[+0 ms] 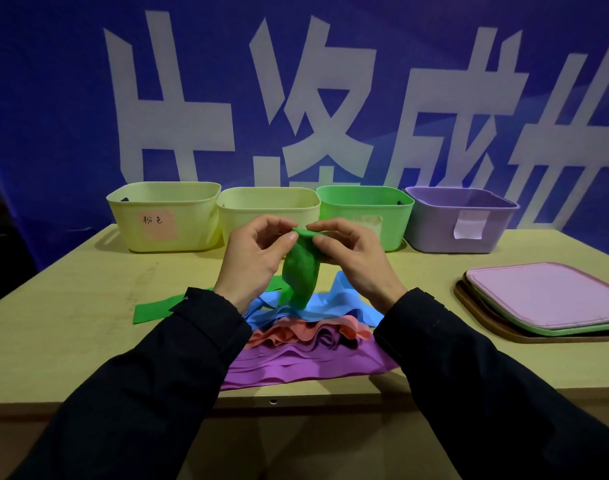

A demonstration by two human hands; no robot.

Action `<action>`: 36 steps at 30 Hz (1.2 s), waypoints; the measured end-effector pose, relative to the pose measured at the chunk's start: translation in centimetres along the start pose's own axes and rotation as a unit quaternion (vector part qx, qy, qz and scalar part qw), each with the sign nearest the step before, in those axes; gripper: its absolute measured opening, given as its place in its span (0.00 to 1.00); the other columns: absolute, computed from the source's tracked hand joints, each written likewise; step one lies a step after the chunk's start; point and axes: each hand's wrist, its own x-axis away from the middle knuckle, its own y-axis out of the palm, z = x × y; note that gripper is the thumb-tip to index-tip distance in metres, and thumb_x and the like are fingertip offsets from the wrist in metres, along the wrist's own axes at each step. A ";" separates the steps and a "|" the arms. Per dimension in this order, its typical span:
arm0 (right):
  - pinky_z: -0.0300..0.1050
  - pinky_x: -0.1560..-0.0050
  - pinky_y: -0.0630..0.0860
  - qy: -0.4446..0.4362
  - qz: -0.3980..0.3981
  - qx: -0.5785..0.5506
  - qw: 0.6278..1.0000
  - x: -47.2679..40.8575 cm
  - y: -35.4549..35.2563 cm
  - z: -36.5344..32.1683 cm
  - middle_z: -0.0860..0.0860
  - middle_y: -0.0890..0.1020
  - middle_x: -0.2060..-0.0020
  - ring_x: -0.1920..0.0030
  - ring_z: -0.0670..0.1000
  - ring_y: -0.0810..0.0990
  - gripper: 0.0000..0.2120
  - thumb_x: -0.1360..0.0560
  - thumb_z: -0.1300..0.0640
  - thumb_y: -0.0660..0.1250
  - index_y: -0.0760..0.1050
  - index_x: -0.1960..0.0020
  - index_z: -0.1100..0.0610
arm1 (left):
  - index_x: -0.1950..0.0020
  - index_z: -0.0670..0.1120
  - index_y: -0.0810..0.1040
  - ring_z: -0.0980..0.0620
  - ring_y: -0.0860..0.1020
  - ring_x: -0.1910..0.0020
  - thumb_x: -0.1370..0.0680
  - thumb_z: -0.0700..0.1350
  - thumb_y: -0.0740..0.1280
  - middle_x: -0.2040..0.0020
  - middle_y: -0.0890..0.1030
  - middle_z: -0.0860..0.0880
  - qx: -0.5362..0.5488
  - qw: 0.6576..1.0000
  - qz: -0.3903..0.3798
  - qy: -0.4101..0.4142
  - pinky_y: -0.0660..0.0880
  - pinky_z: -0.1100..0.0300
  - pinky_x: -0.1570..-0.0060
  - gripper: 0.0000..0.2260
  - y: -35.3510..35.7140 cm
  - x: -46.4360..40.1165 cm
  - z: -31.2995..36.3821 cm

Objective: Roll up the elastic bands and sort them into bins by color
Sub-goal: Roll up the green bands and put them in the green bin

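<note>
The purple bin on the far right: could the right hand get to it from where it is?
Probably yes: nothing stands between the right hand and the purple bin, though that hand is pinching the green band.

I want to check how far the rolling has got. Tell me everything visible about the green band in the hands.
The green band is a matte, stretchy-looking strip. Both hands, left hand and right hand, pinch its top end above the table; it hangs unrolled, bulging in the middle. Its lower part trails left over the blue bands onto the table.
</note>
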 end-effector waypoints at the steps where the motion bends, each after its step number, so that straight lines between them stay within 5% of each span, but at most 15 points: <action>1: 0.63 0.44 0.80 0.002 0.000 0.002 1.000 0.0 0.0 0.0 0.62 0.85 0.54 0.50 0.61 0.85 0.06 0.22 0.59 0.70 0.82 0.46 0.54 | 0.50 0.42 0.81 0.57 0.82 0.55 0.22 0.33 0.70 0.55 0.84 0.46 -0.003 1.000 -0.002 0.002 0.78 0.64 0.52 0.05 0.0 0.0 0.0; 3: 0.66 0.47 0.80 -0.012 0.020 0.029 0.999 -0.2 0.2 0.2 0.65 0.84 0.56 0.53 0.62 0.84 0.05 0.23 0.59 0.71 0.82 0.48 0.54 | 0.50 0.43 0.81 0.58 0.82 0.55 0.22 0.33 0.71 0.54 0.84 0.47 -0.013 1.000 0.002 0.005 0.78 0.66 0.53 0.06 0.1 0.2 0.0; 7: 0.60 0.49 0.81 -0.056 0.093 0.073 0.991 -0.2 0.5 0.3 0.55 0.85 0.57 0.56 0.56 0.84 0.06 0.24 0.63 0.72 0.81 0.47 0.57 | 0.54 0.46 0.79 0.57 0.80 0.60 0.23 0.42 0.74 0.58 0.82 0.51 -0.077 0.994 0.082 0.018 0.77 0.64 0.59 0.05 0.3 0.7 -0.1; 10: 0.53 0.50 0.82 -0.115 0.117 0.122 0.979 0.6 1.3 0.0 0.49 0.85 0.58 0.56 0.49 0.85 0.07 0.25 0.62 0.74 0.79 0.49 0.59 | 0.55 0.42 0.81 0.55 0.80 0.63 0.22 0.50 0.73 0.60 0.82 0.47 -0.001 0.997 0.028 -0.066 0.78 0.61 0.61 0.11 1.0 1.0 0.4; 14: 0.53 0.48 0.80 -0.170 0.089 0.186 0.964 1.7 2.3 -0.3 0.45 0.85 0.54 0.52 0.47 0.84 0.04 0.25 0.60 0.73 0.81 0.50 0.56 | 0.52 0.41 0.81 0.48 0.81 0.55 0.21 0.42 0.71 0.53 0.83 0.40 0.110 0.987 0.021 -0.112 0.82 0.54 0.49 0.04 1.3 0.9 0.8; 17: 0.52 0.44 0.79 -0.129 0.071 0.154 0.977 1.3 1.4 -0.8 0.46 0.85 0.49 0.46 0.46 0.83 0.05 0.23 0.57 0.70 0.81 0.48 0.55 | 0.50 0.43 0.80 0.47 0.81 0.51 0.19 0.37 0.68 0.51 0.83 0.44 0.087 0.992 -0.025 -0.086 0.82 0.53 0.46 0.03 0.8 1.0 0.7; 22: 0.41 0.36 0.75 0.016 -0.069 0.027 0.997 -0.2 -0.3 -1.6 0.52 0.80 0.35 0.37 0.45 0.80 0.12 0.22 0.60 0.70 0.81 0.39 0.58 | 0.46 0.44 0.79 0.50 0.82 0.48 0.17 0.34 0.61 0.50 0.84 0.49 0.047 0.989 -0.132 -0.042 0.82 0.55 0.49 0.09 0.0 1.1 1.3; 27: 0.53 0.40 0.77 0.016 -0.082 -0.030 0.996 0.2 -0.2 -1.8 0.64 0.83 0.45 0.47 0.54 0.82 0.12 0.26 0.61 0.73 0.79 0.45 0.65 | 0.48 0.35 0.78 0.53 0.83 0.52 0.20 0.37 0.68 0.53 0.85 0.49 0.037 0.990 -0.133 -0.032 0.81 0.61 0.54 0.04 -0.3 1.5 1.6; 32: 0.41 0.61 0.74 -0.014 -0.069 -0.079 0.994 0.1 0.0 -2.4 0.62 0.78 0.57 0.58 0.55 0.75 0.10 0.27 0.63 0.72 0.71 0.56 0.57 | 0.55 0.39 0.78 0.52 0.81 0.62 0.25 0.38 0.74 0.60 0.83 0.49 0.045 0.995 -0.082 -0.033 0.80 0.61 0.64 0.06 0.0 1.4 1.9; 36: 0.41 0.65 0.72 0.001 -0.070 -0.073 0.995 -0.1 0.1 -2.8 0.60 0.74 0.62 0.64 0.53 0.72 0.12 0.27 0.63 0.74 0.70 0.53 0.60 | 0.56 0.42 0.77 0.54 0.79 0.62 0.27 0.41 0.76 0.62 0.81 0.51 0.024 0.997 -0.067 -0.024 0.77 0.61 0.69 0.08 -0.2 1.1 1.9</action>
